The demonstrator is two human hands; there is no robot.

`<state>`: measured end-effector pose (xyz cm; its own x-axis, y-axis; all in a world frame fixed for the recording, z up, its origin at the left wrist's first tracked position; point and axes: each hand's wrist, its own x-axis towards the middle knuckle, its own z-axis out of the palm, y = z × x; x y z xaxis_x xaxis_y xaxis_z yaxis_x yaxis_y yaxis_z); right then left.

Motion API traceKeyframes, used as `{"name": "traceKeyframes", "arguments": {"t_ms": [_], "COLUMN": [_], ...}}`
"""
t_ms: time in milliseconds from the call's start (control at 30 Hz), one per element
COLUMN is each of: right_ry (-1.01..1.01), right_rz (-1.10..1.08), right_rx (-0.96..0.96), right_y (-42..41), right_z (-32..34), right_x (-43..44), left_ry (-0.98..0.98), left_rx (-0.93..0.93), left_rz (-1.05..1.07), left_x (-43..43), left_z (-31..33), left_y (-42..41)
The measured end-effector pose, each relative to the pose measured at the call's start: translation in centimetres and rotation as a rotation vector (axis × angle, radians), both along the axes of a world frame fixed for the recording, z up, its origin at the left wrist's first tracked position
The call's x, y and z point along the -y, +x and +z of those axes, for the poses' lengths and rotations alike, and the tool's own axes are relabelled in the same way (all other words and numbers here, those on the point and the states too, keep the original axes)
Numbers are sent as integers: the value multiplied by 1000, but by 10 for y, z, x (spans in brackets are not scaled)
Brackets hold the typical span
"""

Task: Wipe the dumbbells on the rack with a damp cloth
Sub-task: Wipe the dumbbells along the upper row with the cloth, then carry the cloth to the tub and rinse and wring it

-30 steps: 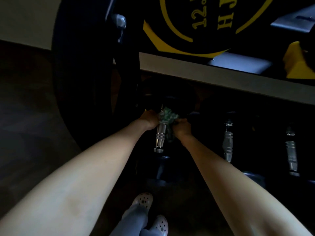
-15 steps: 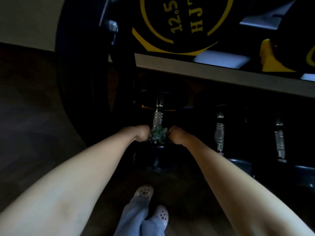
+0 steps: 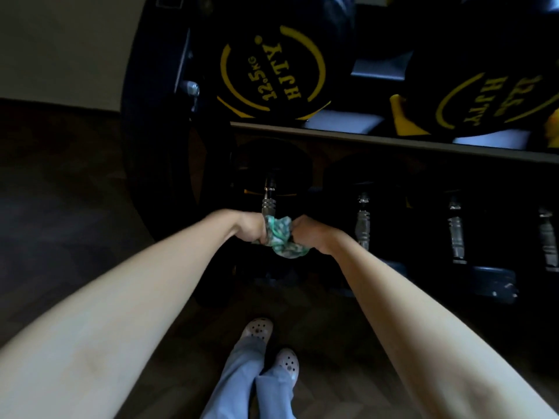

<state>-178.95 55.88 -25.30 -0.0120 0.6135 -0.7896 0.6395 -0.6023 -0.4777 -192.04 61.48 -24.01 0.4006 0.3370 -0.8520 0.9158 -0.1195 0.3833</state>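
Head view: the left hand (image 3: 252, 226) and right hand (image 3: 305, 232) are each gripping an end of the green cloth (image 3: 279, 237), which is bunching over the handle (image 3: 268, 204) of the leftmost dumbbell (image 3: 272, 167) on the rack's (image 3: 393, 140) dark lower tier

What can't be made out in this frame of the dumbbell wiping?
All in the head view:
- The handle section under the cloth is covered by it and by the left hand and right hand gripping it.
- Lower dumbbells: weight markings lost in shadow.
- Upper right dumbbell: label cut off by the frame edge.
- Cloth dampness: too dark to tell.
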Motion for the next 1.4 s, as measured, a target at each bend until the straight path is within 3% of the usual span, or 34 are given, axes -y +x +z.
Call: {"name": "traceKeyframes", "arguments": {"t_ms": [100,267,433,700,933,1100,1200,1400], "right_ry": [-38,-16,274,759,980,1152,1193,1272], "right_rz": [-180,-695,-980,-1527,-2008,-2303,-2416,-2454], "right_rx": [-144,-687,-813,-506,12,273,377,497], "right_y": [6,40,85,159,179,197,226,325], "right_z": [20,83,184,303,350,353,357,376], "right_x": [22,79,140,294,469,575,633,724], "left_ry": [-3,52,8,-99,-141,-272,-333,-140], "left_rx": [67,185,406,847,962,1002,1028,1165], "left_rz": [21,150,109,-215,-663,-810,-843,-965], "left_x": [13,34,66,192,366,489,558,662], "left_z": [29,95,177,298,345,357,359,376], "left_y": [3,26,103,246,346,392,430,542]}}
